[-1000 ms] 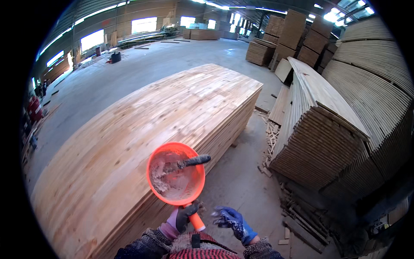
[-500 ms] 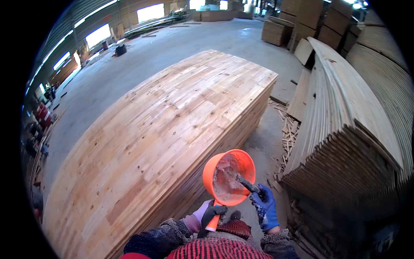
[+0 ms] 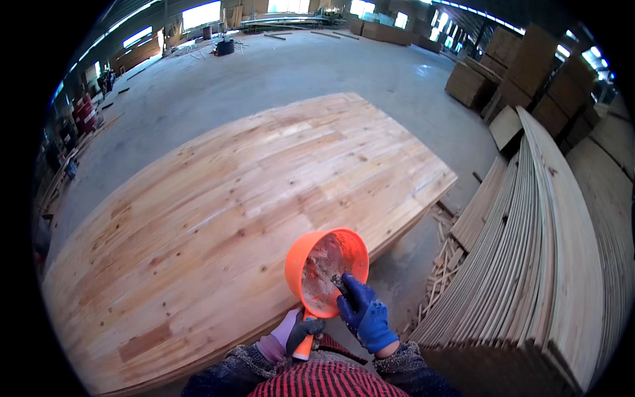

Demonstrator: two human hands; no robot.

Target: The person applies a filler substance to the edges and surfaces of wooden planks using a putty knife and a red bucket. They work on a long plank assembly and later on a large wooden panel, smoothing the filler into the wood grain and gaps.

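My left hand, in a purple and dark grey glove, is closed round the handle of an orange dipper. The dipper is tilted so that its inside shows, smeared with pinkish-brown paste. My right hand, in a blue glove, is closed on a dark, paste-crusted tool whose far end is inside the dipper; the glove hides much of it, and its exact kind does not show. Left of and beyond the dipper lies a stack of jointed wooden panels, its top face pale with brown knots.
Thin boards stand in a leaning row on my right, with wood scraps on the floor beside them. Taller board stacks stand at the far right. A dark bucket and red drums are farther off across the concrete floor.
The dipper has moved left in view, nearer the panel stack's edge. My right hand has come closer to the dipper, with the tool deeper inside. The whole view has turned.
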